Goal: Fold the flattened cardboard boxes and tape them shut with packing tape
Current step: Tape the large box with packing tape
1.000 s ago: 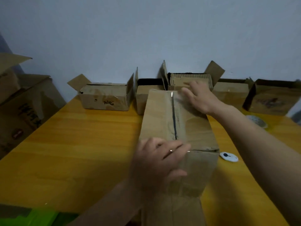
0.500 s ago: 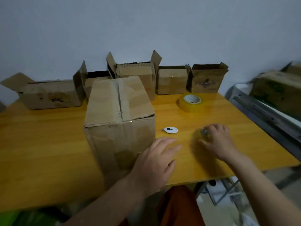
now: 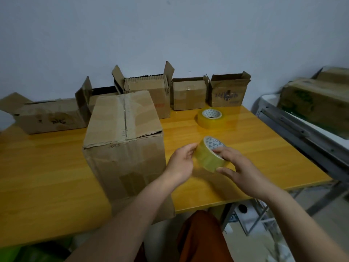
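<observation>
Yellowish tape roll [image 3: 208, 156] sits gripped between left hand [image 3: 180, 162] and right hand [image 3: 238, 168], beside the cardboard box [image 3: 124, 140].

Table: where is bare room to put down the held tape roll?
Free: the table right of the big box, in front of the second tape roll; also the wide left part before the long low box. Crowded: the back edge along the wall.

No legible txt; scribbles on back boxes [image 3: 228, 95] unreadable.

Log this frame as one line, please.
stage: tape in hand | left hand + right hand: hold tape roll | big box: flaps folded
</observation>
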`<state>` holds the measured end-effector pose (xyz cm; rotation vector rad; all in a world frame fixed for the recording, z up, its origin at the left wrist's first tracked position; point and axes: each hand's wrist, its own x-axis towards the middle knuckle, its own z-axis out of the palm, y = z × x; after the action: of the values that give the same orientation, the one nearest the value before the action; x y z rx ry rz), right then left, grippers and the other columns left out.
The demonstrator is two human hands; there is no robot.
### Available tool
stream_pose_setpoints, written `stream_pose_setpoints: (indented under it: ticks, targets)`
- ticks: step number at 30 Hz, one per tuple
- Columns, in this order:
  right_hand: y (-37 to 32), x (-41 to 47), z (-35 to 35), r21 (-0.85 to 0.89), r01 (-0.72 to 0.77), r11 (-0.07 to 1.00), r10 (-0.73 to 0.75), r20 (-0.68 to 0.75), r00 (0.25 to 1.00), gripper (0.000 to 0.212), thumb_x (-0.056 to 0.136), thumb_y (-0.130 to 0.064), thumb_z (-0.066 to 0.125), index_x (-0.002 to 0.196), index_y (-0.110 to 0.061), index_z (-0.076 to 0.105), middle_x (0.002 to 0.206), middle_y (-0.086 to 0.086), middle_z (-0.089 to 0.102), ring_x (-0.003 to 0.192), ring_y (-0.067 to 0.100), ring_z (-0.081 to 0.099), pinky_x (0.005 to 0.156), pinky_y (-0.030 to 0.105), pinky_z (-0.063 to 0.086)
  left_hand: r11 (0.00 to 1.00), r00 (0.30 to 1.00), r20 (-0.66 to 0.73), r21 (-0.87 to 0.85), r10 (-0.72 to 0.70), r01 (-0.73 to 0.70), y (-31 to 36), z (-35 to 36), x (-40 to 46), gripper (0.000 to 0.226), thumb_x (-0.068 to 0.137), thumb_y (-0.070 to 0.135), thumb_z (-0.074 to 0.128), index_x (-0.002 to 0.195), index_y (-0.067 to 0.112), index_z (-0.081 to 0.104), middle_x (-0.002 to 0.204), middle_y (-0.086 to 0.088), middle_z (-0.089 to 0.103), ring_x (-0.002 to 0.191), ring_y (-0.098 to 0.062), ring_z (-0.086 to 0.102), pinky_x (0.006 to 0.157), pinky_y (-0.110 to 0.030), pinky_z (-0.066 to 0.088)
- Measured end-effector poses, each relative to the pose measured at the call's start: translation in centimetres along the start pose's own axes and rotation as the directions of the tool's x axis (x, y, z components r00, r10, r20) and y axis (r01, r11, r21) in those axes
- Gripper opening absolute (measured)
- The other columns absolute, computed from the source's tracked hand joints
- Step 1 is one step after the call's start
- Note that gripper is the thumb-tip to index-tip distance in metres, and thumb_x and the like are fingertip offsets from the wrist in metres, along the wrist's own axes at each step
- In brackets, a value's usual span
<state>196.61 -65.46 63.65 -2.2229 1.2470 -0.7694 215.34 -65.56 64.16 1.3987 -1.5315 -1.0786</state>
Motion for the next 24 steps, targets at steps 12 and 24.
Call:
stream_pose_setpoints:
  ticks: [12,24]
  targets:
    - [-3.5,0.5,1.1,-0.071,-0.039,0.997,0.037,-0.033,0.999,0.009,0.090,-0.019,0.063,0.095,-0.014,0.058,0.096,-0.004,0.056,0.096,0.010,0.045,0.071,0.011,0.032,0.900,0.822,-0.396,0.325,0.409,-0.291,-0.6,0.4,-4.5,0.023,0.087,0.003,0.066,0.108,0.011,0.069,0.105,0.001,0.061,0.088,-0.003,0.060,0.078,-0.008,0.048]
    - [-3.6,0.1,1.3,0.597,0.033,0.802,-0.037,-0.004,0.999,0.021,0.082,-0.011,0.070,0.099,0.001,0.065,0.098,0.018,0.066,0.097,0.032,0.060,0.087,0.044,0.048,0.896,0.980,-0.196,-0.442,-0.043,-0.049,2.5,-0.8,-6.1,0.045,0.080,0.004,0.074,0.120,0.019,0.058,0.104,0.003,0.072,0.094,-0.007,0.069,0.080,-0.020,0.054]
